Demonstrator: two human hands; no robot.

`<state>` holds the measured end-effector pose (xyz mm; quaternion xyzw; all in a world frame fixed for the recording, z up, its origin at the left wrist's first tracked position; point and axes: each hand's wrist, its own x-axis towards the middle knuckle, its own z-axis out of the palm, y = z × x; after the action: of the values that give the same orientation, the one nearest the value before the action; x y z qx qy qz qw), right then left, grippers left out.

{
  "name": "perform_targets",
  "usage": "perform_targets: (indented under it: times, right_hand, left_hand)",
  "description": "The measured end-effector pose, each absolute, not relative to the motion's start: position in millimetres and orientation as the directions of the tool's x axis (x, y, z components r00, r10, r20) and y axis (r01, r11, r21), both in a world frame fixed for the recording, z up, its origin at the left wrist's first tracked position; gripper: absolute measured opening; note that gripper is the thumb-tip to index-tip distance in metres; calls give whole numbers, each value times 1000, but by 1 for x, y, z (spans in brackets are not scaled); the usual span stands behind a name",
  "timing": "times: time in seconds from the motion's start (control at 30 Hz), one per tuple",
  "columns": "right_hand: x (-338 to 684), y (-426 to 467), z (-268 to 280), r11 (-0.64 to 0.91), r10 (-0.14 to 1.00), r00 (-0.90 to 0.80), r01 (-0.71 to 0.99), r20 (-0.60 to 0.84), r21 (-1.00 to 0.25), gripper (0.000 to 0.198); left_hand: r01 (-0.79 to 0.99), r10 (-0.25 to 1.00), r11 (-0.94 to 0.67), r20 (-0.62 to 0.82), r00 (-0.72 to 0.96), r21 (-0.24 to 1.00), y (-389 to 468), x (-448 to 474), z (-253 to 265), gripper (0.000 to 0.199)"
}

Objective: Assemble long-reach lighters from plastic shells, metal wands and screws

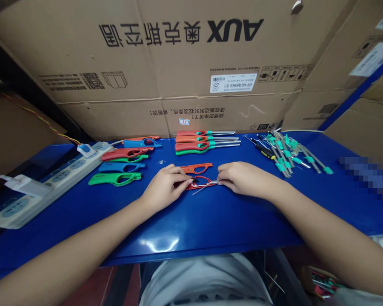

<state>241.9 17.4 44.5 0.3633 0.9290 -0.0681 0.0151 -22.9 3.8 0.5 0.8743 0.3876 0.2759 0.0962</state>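
Observation:
Between my hands an opened red lighter shell point(200, 174) lies low over the table, with white wires and a small black part showing inside it. My left hand point(166, 187) has thumb and fingers closed on the handle end of this shell. With a pinch, my right hand point(242, 180) holds a small metal piece point(215, 182) at its front end; the fingertips partly hide it. Just behind sits an orange lighter shell point(196, 168), apart from the right hand. A thin wire end sticks out toward me below the red shell.
Several coloured lighter shells point(119, 178) lie at left beside a white power strip point(51, 187). Assembled lighters point(207, 142) are stacked at the back. A screwdriver point(264, 151) and metal tubes with green fittings point(287, 155) lie right. A cardboard box point(178, 85) stands behind.

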Motion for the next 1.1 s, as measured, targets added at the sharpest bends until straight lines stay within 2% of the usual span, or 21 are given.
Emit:
perform_targets:
  times: [0.33,0.6,0.73,0.87,0.97,1.1]
  right_hand:
    - [246,21,41,729,667,-745,660,-31,-180,17]
    - [248,23,41,720,671,-740,662,-32,-207,17]
    - [249,24,42,710,686,-727,675,-19,-201,13]
    - [255,25,43,723,659,-752,625,24,-294,11]
    - [256,26,40,733,656,-746,594,112,-332,17]
    - [246,23,31,734,669,-728,614,152,-290,19]
  left_hand:
    - [701,716,-687,344,607,194,-1,-21,9,25]
    - [749,721,-656,213,659,-94,-22,-17,21,33]
    - [707,692,-689,147,707,-158,-27,-20,19,42]
    - [688,677,-717,119,726,-114,-25,-23,18,43]
    - [688,685,-725,146,714,36,-22,-22,17,38]
    - [656,704,-709,210,679,259,-17,-21,9,40]
